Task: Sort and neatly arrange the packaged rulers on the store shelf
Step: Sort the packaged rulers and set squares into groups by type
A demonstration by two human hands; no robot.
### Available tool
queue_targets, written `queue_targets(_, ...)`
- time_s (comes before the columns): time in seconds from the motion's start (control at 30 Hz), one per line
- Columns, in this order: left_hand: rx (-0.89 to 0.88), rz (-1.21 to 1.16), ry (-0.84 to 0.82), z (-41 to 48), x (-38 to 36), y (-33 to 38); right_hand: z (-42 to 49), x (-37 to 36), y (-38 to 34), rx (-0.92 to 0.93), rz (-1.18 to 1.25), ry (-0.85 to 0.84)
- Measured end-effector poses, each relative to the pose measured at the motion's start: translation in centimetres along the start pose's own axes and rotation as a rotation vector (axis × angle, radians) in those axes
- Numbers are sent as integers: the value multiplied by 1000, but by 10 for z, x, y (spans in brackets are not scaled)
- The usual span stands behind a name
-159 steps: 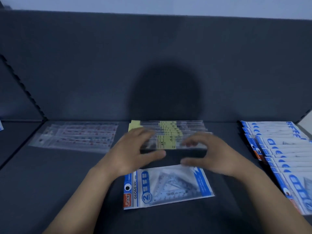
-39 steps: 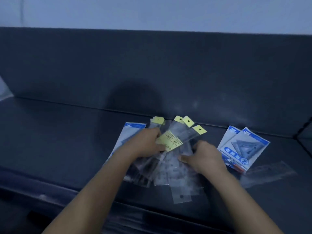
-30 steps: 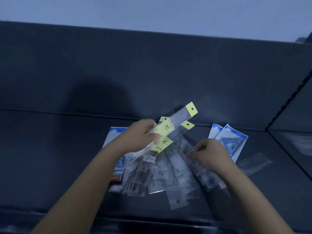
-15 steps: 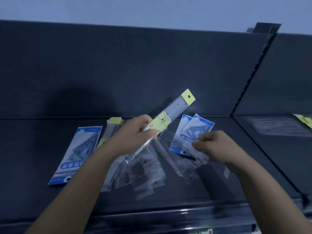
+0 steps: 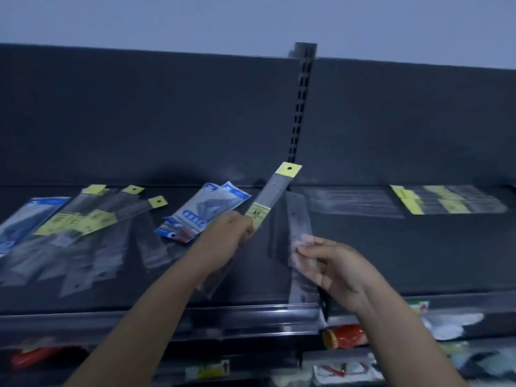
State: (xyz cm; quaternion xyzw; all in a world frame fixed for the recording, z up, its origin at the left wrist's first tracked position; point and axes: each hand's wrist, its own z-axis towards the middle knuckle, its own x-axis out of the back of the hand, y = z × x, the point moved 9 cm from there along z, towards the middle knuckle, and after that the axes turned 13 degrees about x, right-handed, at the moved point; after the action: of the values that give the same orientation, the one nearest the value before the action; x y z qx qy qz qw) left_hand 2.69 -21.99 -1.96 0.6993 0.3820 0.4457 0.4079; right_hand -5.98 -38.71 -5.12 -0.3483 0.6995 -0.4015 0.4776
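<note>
The yellow-tagged ruler (image 5: 269, 201), in a clear sleeve, slants above the shelf (image 5: 391, 261) with its tag end pointing to 1 o'clock. The left hand (image 5: 226, 238) grips it just below its yellow label, fingers curled round it. At 3 o'clock of it, near but apart, the clear ruler pack (image 5: 299, 219) stands nearly upright. The right hand (image 5: 332, 266) pinches it at mid-length between thumb and fingertips; blur makes it hard to tell whether this is one pack or two.

At 9 o'clock from the hands, the loose pile of rulers (image 5: 92, 230) lies fanned on the shelf, yellow tags toward the back panel. The blue packets (image 5: 206, 210) overlap each other between that pile and the left hand. At 2 o'clock, past the slotted post (image 5: 301, 101), the tidy row of rulers (image 5: 446, 202) lies crosswise on the next bay. At 5 o'clock, below the shelf edge, a red packet (image 5: 344, 335) sits among blurred goods.
</note>
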Motion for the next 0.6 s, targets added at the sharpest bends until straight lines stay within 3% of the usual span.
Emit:
queue_targets(0.17, 11, 65, -205, -1, -74, 21, -1, 28, -12, 22, 125, 4)
queue_targets(0.37, -28, -130, -538, 11, -124, 46, 6, 39, -28, 67, 260, -51)
queue_targets(0.6, -153, -102, -548, 36, -138, 82, 31, 39, -38, 69, 510, -135)
